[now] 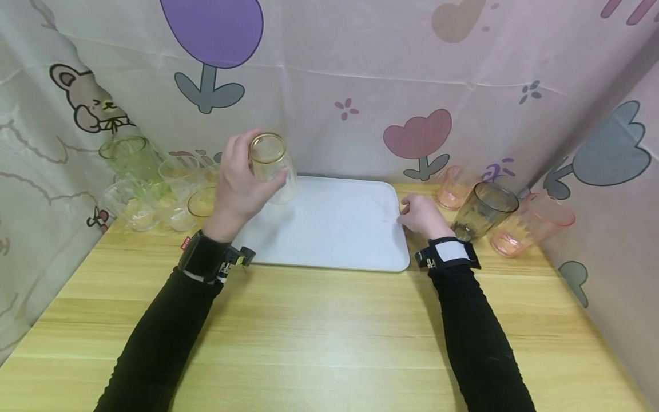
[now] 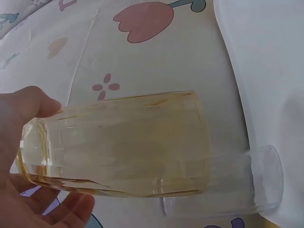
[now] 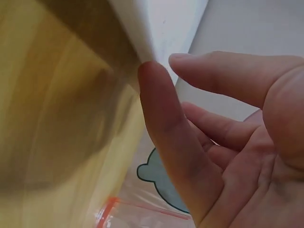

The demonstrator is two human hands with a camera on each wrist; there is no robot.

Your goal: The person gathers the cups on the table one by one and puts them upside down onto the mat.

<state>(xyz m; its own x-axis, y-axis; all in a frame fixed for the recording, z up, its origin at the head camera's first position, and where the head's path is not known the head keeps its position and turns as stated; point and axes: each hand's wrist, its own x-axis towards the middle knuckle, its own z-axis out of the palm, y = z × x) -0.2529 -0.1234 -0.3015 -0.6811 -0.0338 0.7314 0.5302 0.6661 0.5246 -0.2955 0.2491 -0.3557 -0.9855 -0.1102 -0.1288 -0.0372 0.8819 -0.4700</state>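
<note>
My left hand [image 1: 239, 183] grips an amber-tinted glass [image 2: 128, 142] near its thick base, thumb on one side and fingers on the other. The glass is upside down, base up, over the left part of a white tray [image 1: 340, 223]. A clear glass [image 2: 268, 183] shows past its lower end, at the tray, overlapped by the amber one in the left wrist view. At the tray's right edge, my right hand [image 1: 424, 214] pinches the rim between thumb and index finger; the right wrist view shows both fingertips at the tray edge [image 3: 147, 33].
Left of the tray stand a green glass [image 1: 131, 157], several clear glasses [image 1: 131, 206] and an amber-rimmed glass [image 1: 201, 203]. On the right are a small pink glass [image 1: 454, 191], a dark smoky glass [image 1: 484, 209] and a larger pink glass [image 1: 532, 223]. A patterned curtain [image 1: 329, 68] backs the wooden table [image 1: 319, 337].
</note>
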